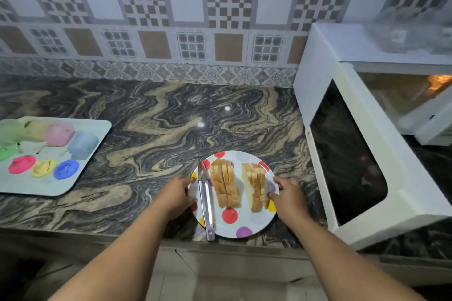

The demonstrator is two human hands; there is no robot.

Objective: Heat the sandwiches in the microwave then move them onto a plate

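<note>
We hold the plate [230, 227] with sandwiches [226, 183] on the worktop [146, 110]; left hand [176, 195] and right hand [288, 199] each have their grip on its rim.

This is a home kitchen. The wall [151, 14] behind is covered with patterned tiles in grey, white and brown, with a decorated border just above the tabletop [156, 115]. The tabletop is polished stone with wavy dark and beige veins. At its right edge stands a white microwave [347, 61] with the door [347, 154] open and a warm light inside. Near the front edge is a dotted plate [230, 222] with sliced bread [226, 183] and metal tongs [205, 200]. At the left edge lies a tray [97, 129] with coloured plastic cups [83, 144] and lids [66, 169].
</note>
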